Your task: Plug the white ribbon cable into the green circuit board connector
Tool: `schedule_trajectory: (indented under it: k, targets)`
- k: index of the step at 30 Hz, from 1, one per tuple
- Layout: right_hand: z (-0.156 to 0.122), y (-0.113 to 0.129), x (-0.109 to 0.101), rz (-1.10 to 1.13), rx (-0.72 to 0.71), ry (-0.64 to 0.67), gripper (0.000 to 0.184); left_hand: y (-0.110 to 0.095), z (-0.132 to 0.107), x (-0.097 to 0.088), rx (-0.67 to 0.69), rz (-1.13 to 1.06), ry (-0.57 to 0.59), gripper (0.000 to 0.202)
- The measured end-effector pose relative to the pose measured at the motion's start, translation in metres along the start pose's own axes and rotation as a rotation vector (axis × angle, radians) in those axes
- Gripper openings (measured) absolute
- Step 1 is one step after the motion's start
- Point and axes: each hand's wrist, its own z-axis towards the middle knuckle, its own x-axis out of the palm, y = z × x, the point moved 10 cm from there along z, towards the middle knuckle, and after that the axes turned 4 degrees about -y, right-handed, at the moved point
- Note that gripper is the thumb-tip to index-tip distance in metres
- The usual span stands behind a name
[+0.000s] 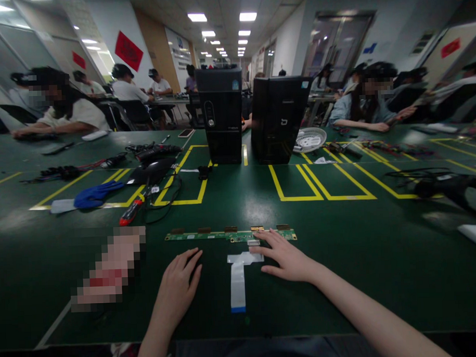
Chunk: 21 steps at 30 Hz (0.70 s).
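Note:
On the green tabletop in front of me lies a long, narrow green circuit board (209,236) with several brown flex tabs along its far edge. My right hand (282,255) reaches over the board's right part, fingers spread, fingertips at a pale connector (254,242). Just below that connector is a white flat ribbon cable (237,282), T-shaped, with a blue end pointing toward me; whether it joins the board is hard to see. My left hand (181,279) rests on the table left of the cable, fingers extended and holding nothing.
Two black computer towers (222,116) (278,120) stand beyond the board. Left are a red-and-black screwdriver (130,212), a blue glove (98,195) and dark cables (153,150). A white basket (310,139) sits behind the right tower. Other people are seated at the table's far sides.

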Motion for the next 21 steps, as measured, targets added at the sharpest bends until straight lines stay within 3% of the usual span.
schedule_trajectory:
  k: [14, 21]
  targets:
    - [-0.007, 0.001, -0.003, 0.011, -0.028, 0.001, 0.057, 0.0, 0.0, -0.001, -0.014, 0.0, 0.003, 0.037]
    - [-0.049, -0.014, -0.01, -0.052, 0.038, 0.015, 0.06, 0.001, -0.002, 0.002, -0.01, 0.007, -0.001, 0.037]
